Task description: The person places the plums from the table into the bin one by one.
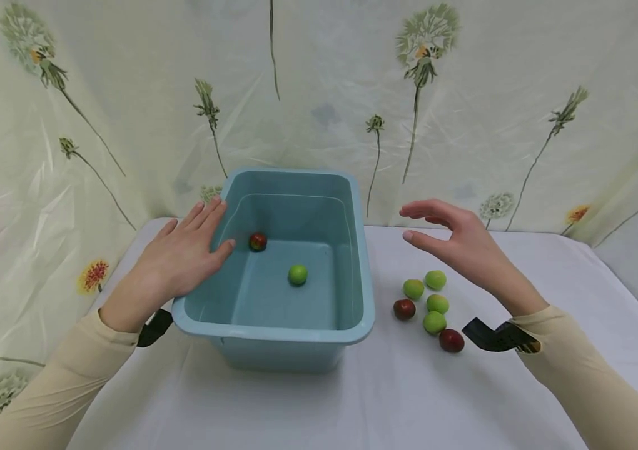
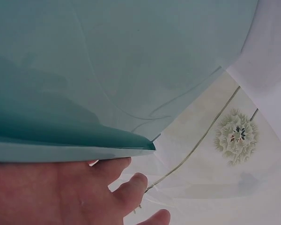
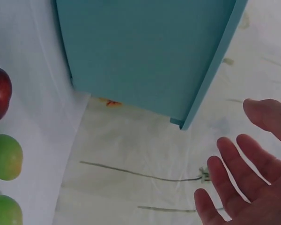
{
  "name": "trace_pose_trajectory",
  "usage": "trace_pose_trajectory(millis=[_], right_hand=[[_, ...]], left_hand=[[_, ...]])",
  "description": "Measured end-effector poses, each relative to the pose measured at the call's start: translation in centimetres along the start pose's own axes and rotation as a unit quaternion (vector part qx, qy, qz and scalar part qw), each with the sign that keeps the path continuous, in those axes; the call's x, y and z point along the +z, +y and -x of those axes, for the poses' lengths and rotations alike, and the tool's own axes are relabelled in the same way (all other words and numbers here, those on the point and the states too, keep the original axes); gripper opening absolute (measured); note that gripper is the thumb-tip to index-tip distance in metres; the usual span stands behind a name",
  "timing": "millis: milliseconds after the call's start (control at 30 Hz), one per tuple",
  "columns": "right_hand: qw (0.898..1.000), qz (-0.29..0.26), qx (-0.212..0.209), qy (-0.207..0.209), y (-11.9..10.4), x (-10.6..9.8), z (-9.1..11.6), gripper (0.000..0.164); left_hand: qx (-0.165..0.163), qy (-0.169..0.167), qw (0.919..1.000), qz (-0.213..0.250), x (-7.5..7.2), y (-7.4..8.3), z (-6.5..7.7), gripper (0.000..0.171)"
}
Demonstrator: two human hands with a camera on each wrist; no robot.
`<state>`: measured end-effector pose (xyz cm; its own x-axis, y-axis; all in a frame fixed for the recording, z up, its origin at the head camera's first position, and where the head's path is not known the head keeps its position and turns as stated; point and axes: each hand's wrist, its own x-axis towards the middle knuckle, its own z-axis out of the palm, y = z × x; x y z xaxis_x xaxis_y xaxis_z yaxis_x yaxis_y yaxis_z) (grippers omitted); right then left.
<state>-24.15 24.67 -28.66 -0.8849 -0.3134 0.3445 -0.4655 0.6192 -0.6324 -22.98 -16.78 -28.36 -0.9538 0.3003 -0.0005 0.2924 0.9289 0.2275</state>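
Note:
A blue plastic tub stands on the white-covered table, with one dark red fruit and one green fruit inside it. Over the tub's left rim lies my left hand, its fingers straight; the left wrist view shows the palm against the rim's underside. To the right of the tub my right hand hovers in the air, fingers loosely bent and thumb apart, holding nothing. Below it on the cloth lie several green fruits and two dark red ones, one nearer the tub and one nearer me.
A pale curtain printed with dandelions hangs behind the table and along its sides. White cloth covers the tabletop, whose far edge meets the curtain. Dark bands show at both wrists, below beige sleeves.

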Motion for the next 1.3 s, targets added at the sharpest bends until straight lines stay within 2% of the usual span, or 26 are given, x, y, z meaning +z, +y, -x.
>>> trace_pose_trajectory(millis=[800, 1300], right_hand=[[0.997, -0.003, 0.083, -0.003, 5.7, -0.4, 1.6, 0.042], [0.994, 0.020, 0.112, -0.001, 8.5, -0.1, 2.8, 0.042]], left_hand=[[0.002, 0.006, 0.9998, -0.017, 0.1, 0.0, -0.1, 0.071], [-0.001, -0.003, 0.9999, -0.014, 0.0, -0.1, 0.0, 0.071]])
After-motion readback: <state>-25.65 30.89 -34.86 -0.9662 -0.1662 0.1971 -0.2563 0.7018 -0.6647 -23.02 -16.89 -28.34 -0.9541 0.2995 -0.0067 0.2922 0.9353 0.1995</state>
